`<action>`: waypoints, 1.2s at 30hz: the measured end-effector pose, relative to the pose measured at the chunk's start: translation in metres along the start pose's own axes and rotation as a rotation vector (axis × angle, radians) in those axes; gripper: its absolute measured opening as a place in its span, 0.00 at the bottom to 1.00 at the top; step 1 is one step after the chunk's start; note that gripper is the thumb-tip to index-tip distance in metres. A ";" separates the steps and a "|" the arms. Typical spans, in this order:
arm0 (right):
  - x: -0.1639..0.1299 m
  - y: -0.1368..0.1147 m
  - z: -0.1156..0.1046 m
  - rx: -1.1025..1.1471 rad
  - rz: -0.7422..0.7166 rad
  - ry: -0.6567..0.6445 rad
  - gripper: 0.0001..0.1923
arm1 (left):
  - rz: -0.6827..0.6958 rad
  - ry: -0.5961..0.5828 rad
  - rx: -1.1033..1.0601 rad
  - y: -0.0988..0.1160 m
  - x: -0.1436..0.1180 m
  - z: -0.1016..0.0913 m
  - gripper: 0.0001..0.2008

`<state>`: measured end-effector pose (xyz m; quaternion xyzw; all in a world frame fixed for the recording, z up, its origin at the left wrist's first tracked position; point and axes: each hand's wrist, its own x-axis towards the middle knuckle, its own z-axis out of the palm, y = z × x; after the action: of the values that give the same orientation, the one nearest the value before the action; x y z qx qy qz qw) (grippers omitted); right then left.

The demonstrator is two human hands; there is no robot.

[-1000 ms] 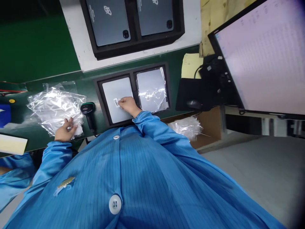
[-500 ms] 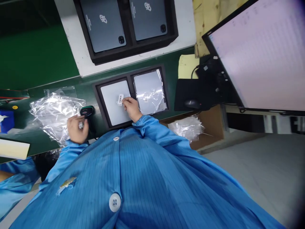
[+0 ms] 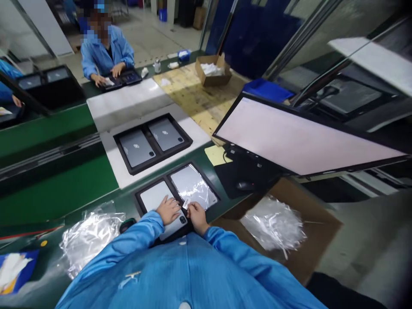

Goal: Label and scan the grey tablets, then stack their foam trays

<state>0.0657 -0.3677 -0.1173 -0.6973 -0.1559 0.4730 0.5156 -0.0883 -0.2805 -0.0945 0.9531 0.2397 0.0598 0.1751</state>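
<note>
My left hand (image 3: 169,210) lies with fingers outstretched on the back of a silver tablet (image 3: 154,195), near its lower right corner by the camera bump. This tablet sits in the left compartment of a black tray (image 3: 139,205). Between the fingertips of my right hand (image 3: 197,217) is a small white label (image 3: 186,203) with dark print, held just off the tablet's right side. In the right compartment lies another tablet (image 3: 193,184) under shiny clear film. Part of the left tablet is hidden beneath my left hand and sleeve.
Clear plastic bags (image 3: 88,240) are heaped at left beside a dark rounded device (image 3: 128,225). Beyond lies a second tray (image 3: 154,161) with two tablets. A monitor (image 3: 289,133), mouse (image 3: 245,186) and cardboard box (image 3: 317,223) of plastic stand right. A co-worker (image 3: 106,53) sits across.
My left hand has moved from beside the plastic bags onto the left tablet. My right hand has drawn the label towards the tablet's right edge. The view has tilted up.
</note>
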 end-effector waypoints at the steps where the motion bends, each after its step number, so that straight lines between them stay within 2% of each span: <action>1: 0.002 0.001 0.002 0.019 0.001 0.024 0.17 | 0.011 -0.012 0.019 -0.001 0.001 0.004 0.20; 5: 0.004 0.001 0.006 0.015 0.029 0.072 0.17 | 0.016 -0.058 0.057 -0.008 -0.006 0.020 0.15; 10: 0.007 0.001 0.006 -0.011 0.031 0.107 0.15 | -0.128 0.013 0.072 -0.019 -0.029 0.031 0.18; 15: 0.007 0.003 0.005 -0.101 0.009 0.092 0.14 | -0.043 -0.109 0.043 -0.010 -0.032 0.047 0.25; 18: 0.004 0.006 0.003 -0.104 -0.009 0.038 0.13 | -0.063 -0.083 0.084 -0.003 -0.029 0.053 0.22; 22: 0.004 0.006 0.003 -0.083 -0.011 0.033 0.14 | -0.061 -0.034 0.149 -0.002 -0.017 0.050 0.17; 26: 0.001 -0.010 0.007 -0.135 -0.033 0.024 0.14 | -0.033 -0.092 0.125 -0.006 0.000 0.030 0.17; 28: -0.001 -0.021 0.010 -0.236 -0.039 -0.038 0.13 | -0.028 -0.112 0.087 -0.008 -0.001 0.018 0.19; 29: -0.001 -0.025 0.012 -0.270 -0.027 -0.062 0.12 | -0.018 -0.087 0.064 -0.008 -0.005 0.012 0.20; 32: 0.007 -0.029 0.024 -0.339 0.050 -0.116 0.08 | -0.016 0.062 -0.008 -0.012 -0.026 0.004 0.20; 33: 0.011 -0.028 0.030 -0.371 0.068 -0.175 0.07 | -0.043 0.112 -0.038 -0.013 -0.035 0.002 0.19; 35: 0.018 -0.026 0.044 -0.586 0.034 -0.475 0.09 | -0.118 0.188 -0.080 -0.012 -0.050 0.000 0.19; 36: 0.021 -0.026 0.051 -0.678 0.006 -0.558 0.12 | -0.153 0.212 -0.090 -0.010 -0.056 -0.002 0.19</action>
<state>0.0414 -0.3128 -0.1065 -0.6732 -0.4335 0.5668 0.1941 -0.1424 -0.2980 -0.0982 0.9115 0.3261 0.1573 0.1954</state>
